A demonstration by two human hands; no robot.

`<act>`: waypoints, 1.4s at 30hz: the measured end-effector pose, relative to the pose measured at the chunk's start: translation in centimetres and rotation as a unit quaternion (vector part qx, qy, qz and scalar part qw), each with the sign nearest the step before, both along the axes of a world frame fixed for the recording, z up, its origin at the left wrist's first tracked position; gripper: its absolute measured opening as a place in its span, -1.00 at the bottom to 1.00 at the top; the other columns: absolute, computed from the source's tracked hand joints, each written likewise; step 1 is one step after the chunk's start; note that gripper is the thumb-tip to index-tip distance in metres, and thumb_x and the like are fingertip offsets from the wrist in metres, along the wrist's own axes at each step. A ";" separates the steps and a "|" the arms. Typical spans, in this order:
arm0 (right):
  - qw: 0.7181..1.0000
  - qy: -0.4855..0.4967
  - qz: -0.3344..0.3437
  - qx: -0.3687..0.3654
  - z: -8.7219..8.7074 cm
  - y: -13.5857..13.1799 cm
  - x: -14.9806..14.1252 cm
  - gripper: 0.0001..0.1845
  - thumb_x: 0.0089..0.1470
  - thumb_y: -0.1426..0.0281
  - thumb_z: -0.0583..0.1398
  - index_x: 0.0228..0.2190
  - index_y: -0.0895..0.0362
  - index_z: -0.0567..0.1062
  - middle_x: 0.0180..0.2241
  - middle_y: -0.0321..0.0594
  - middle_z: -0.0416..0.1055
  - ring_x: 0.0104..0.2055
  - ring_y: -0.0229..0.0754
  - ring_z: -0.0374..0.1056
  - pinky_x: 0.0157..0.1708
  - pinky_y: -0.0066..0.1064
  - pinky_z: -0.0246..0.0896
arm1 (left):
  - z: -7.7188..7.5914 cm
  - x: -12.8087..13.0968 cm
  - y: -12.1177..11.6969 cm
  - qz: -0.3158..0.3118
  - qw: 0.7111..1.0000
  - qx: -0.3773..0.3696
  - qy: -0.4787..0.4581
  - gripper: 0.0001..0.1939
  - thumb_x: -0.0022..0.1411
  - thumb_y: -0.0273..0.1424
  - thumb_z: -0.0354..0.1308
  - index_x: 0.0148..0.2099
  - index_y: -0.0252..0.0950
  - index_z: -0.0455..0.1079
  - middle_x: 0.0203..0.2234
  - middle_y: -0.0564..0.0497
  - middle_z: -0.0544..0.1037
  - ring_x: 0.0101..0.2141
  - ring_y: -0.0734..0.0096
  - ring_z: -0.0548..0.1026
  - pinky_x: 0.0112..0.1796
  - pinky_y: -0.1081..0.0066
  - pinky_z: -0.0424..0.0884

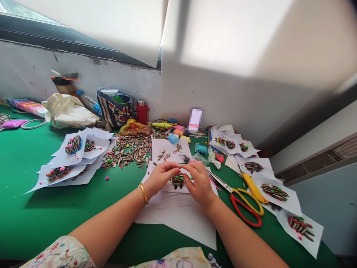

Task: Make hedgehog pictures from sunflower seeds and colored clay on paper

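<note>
At the left of the green worktop (pixel 21 163), finished-looking sheets (pixel 63 160) lie in an overlapping stack, seed figures face up, presumably set aside so that the raised pieces are not pressed. Next to it, loose striped seeds (pixel 125 152) spread in a heap beyond the left forearm, a placing that appears to keep them within reach while leaving the near side free for paper.

The left grip (pixel 163 178) comes in from the lower left, forearm slanting inward, a gold-coloured bracelet (pixel 144 193) at the wrist, back of the hand up, fingers extended and drawn nearly together. In the middle, a seed figure (pixel 177 180) with green dots lies on white paper (pixel 189 219), directly below and between both hands, probably centred for close work. The right grip (pixel 198 182) mirrors the left, fingers curved and thumb bent in, nearly closed; the fingertips of both hands meet above the figure. Whether either pinches something small cannot be told.

Just right of the right hand, scissors (pixel 232 190) lie with handles towards the person, a convenient angle for picking up. Farther right, more decorated sheets (pixel 297 203) run along the edge, spread out, likely to protect their figures
</note>
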State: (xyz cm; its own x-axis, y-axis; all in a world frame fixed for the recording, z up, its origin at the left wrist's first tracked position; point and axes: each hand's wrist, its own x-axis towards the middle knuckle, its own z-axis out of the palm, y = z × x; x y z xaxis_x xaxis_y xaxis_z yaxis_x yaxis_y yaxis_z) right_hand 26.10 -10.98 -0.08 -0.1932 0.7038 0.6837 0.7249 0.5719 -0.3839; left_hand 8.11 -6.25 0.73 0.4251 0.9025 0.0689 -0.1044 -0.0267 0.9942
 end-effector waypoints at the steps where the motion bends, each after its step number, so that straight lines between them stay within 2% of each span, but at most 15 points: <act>1: 1.000 0.002 -0.001 -0.001 0.0 0.0 0.0 -0.65 0.20 0.44 0.13 0.01 0.02 0.45 -0.13 -0.14 0.45 -0.06 -0.04 0.32 -0.02 -0.09 0.22 | -0.1 0.0 0.0 0.000 1.000 -0.004 -0.005 -0.64 0.04 -0.15 0.36 -0.21 -0.31 0.53 -0.31 -0.05 0.58 -0.28 0.33 0.49 -0.19 0.33 0.43; 6: 1.000 0.002 -0.001 0.001 -0.1 0.0 0.0 -0.65 0.20 0.43 0.12 0.01 0.02 0.45 -0.14 -0.14 0.45 -0.07 -0.04 0.33 -0.02 -0.08 0.23 | -0.3 0.0 0.1 -0.003 1.000 0.012 0.002 -0.69 0.06 -0.17 0.35 -0.27 -0.32 0.52 -0.36 -0.04 0.58 -0.33 0.37 0.48 -0.24 0.36 0.44; 12: 1.000 -0.001 -0.001 0.008 -0.2 0.1 0.0 -0.68 0.21 0.40 0.13 0.00 0.01 0.47 -0.16 -0.13 0.45 -0.08 -0.04 0.34 -0.06 -0.09 0.25 | -0.6 0.2 0.1 -0.019 0.999 0.014 -0.025 -0.68 0.02 -0.22 0.39 -0.24 -0.32 0.48 -0.34 -0.02 0.57 -0.31 0.38 0.50 -0.24 0.38 0.45; 17: 1.000 0.003 0.010 0.011 -0.4 0.1 -0.2 -0.70 0.19 0.37 0.18 -0.02 0.02 0.48 -0.17 -0.14 0.46 -0.10 -0.05 0.34 -0.07 -0.12 0.26 | -0.6 0.1 0.1 -0.030 0.998 0.041 0.022 -0.70 0.13 -0.16 0.28 -0.29 -0.33 0.53 -0.42 -0.02 0.57 -0.38 0.38 0.48 -0.31 0.40 0.42; 22: 1.000 0.006 0.012 0.007 0.0 0.0 -0.3 -0.71 0.20 0.36 0.18 -0.03 0.01 0.49 -0.17 -0.15 0.46 -0.10 -0.06 0.33 -0.07 -0.13 0.25 | -0.6 0.1 0.0 -0.034 0.999 0.028 0.000 -0.68 0.11 -0.21 0.32 -0.16 -0.31 0.50 -0.30 -0.05 0.59 -0.29 0.34 0.51 -0.24 0.37 0.44; 25: 1.000 0.006 0.016 0.015 0.3 0.0 -0.3 -0.78 0.21 0.37 0.18 -0.11 0.01 0.53 -0.24 -0.17 0.45 -0.15 -0.09 0.33 -0.11 -0.16 0.25 | -0.4 0.2 -0.2 -0.031 0.999 0.004 -0.028 -0.58 0.08 -0.23 0.35 -0.06 -0.30 0.41 -0.40 0.02 0.54 -0.36 0.40 0.50 -0.31 0.42 0.44; 29: 1.000 0.009 0.020 0.016 0.4 -0.1 -0.4 -0.86 0.20 0.34 0.19 -0.23 0.03 0.57 -0.30 -0.19 0.44 -0.20 -0.11 0.32 -0.14 -0.18 0.23 | 0.0 0.1 -0.4 -0.039 0.999 0.002 -0.018 -0.56 0.08 -0.21 0.35 -0.05 -0.32 0.38 -0.49 0.06 0.49 -0.42 0.44 0.47 -0.35 0.44 0.41; 34: 1.000 0.021 0.021 0.008 0.2 -0.1 -0.5 -0.89 0.19 0.37 0.21 -0.25 0.03 0.55 -0.28 -0.20 0.46 -0.18 -0.12 0.33 -0.12 -0.20 0.22 | -0.2 -0.2 0.0 -0.034 0.999 0.030 0.014 -0.61 0.23 -0.16 0.19 -0.01 -0.30 0.36 -0.45 0.03 0.52 -0.38 0.39 0.50 -0.30 0.38 0.43; 37: 0.999 0.031 0.007 -0.007 -0.2 0.3 -0.4 -0.89 0.19 0.39 0.19 -0.25 0.04 0.53 -0.25 -0.19 0.48 -0.15 -0.10 0.35 -0.10 -0.19 0.20 | -0.7 -0.6 0.9 0.022 0.996 0.067 0.047 -0.65 0.28 -0.18 0.09 0.01 -0.29 0.33 -0.44 0.03 0.52 -0.34 0.37 0.50 -0.24 0.34 0.43; 40: 0.999 0.033 -0.009 -0.033 -0.6 0.8 -0.3 -0.90 0.18 0.43 0.18 -0.26 0.06 0.50 -0.26 -0.20 0.50 -0.15 -0.09 0.36 -0.10 -0.20 0.18 | -1.3 -1.1 1.9 0.085 0.979 0.129 0.137 -0.75 0.24 -0.27 0.11 -0.08 -0.29 0.37 -0.40 0.03 0.49 -0.33 0.38 0.47 -0.25 0.36 0.40; 42: 0.998 0.029 -0.016 -0.062 -0.9 1.2 -0.3 -0.91 0.15 0.45 0.18 -0.28 0.08 0.49 -0.30 -0.21 0.50 -0.19 -0.10 0.37 -0.14 -0.23 0.18 | -1.5 -1.4 2.3 0.091 0.954 0.170 0.228 -0.83 0.20 -0.33 0.13 -0.18 -0.28 0.41 -0.38 0.02 0.49 -0.33 0.37 0.45 -0.27 0.37 0.37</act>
